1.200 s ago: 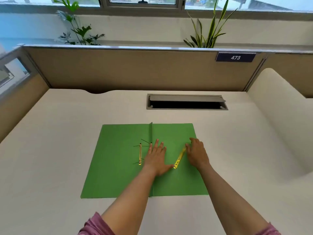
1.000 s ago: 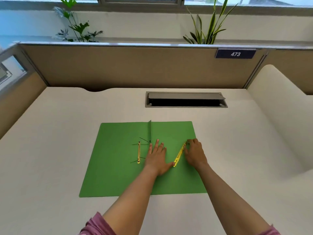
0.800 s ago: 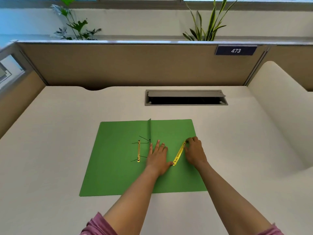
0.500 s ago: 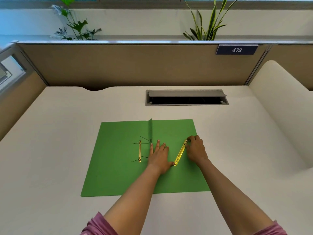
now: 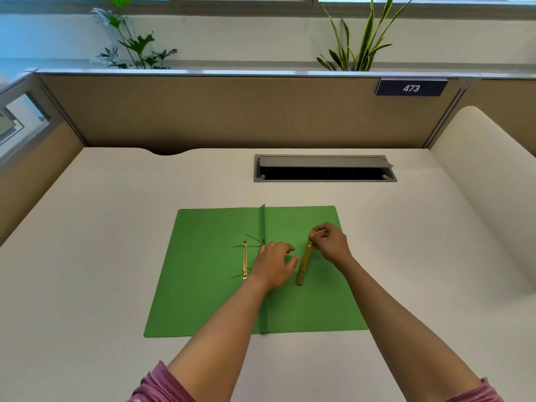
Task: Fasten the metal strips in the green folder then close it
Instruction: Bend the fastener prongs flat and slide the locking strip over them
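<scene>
- Glass-and-grey side panel (image 5: 17, 123) at the far left, well left of the open green paper folder (image 5: 203, 285).
- Leafy green plant (image 5: 130, 44) on the sill behind the tan partition wall (image 5: 217, 111), up and left of the folder.
- White desk surface (image 5: 87, 256) under the folder, bare on the folder's left.
- Folder lying flat and open near the desk's front middle, centre crease (image 5: 264, 221) running away from the viewer.
- Thin gold metal fastener strip (image 5: 245, 261) fixed on the folder's left half, just left of the crease, with thin dark prongs (image 5: 252, 239) sticking out sideways at its two ends.
- Left hand (image 5: 274, 265) resting palm down on the folder at the crease, just right of the fixed strip; fingers loosely curled and close together, holding nothing.
- Loose gold metal compressor bar (image 5: 304, 262) on the folder's right half, just right of the left hand, lying nearly parallel to the crease, slightly blurred.
- Right hand (image 5: 330, 245) over the folder's right half, thumb and fingertips pinching the far end of the loose bar.
- Grey cable slot with open flap (image 5: 324, 168) set in the desk beyond the folder.
- Tall striped-leaf plant (image 5: 359, 39) behind the partition, up and right of the folder.
- Dark nameplate reading 473 (image 5: 411, 87) on the partition, further right.
- Pink sleeves (image 5: 156, 387) at the bottom edge, nearer than the folder.
</scene>
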Demonstrator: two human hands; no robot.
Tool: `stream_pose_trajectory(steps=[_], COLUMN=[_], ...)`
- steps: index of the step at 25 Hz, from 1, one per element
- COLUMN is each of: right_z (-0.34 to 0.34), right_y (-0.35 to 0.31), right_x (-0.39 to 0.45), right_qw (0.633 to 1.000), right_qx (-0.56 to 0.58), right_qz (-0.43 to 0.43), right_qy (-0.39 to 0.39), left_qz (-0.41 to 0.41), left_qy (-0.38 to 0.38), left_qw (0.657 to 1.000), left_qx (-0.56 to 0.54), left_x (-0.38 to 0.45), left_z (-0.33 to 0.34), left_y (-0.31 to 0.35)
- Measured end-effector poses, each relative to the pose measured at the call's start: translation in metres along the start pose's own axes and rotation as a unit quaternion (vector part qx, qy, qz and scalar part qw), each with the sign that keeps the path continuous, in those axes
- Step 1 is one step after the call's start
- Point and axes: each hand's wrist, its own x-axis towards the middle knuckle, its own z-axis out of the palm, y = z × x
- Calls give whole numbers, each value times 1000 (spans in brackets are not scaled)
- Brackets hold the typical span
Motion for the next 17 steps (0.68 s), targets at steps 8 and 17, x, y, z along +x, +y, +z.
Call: stream_pose_trajectory(steps=[8, 17], right_z=[55, 108], right_y=[-53, -67], right_x=[-3, 3], right_qw=[989, 991], right_qx=[113, 60], right_qz=[-49, -52], right_qy=[-78, -111], left_qz=[-190, -276], left_qy=[21, -16], left_qw=[903, 815], left_qx=[-384, -509], left_x=[1, -4], left_z=[-46, -60], left_y=[-44, -79])
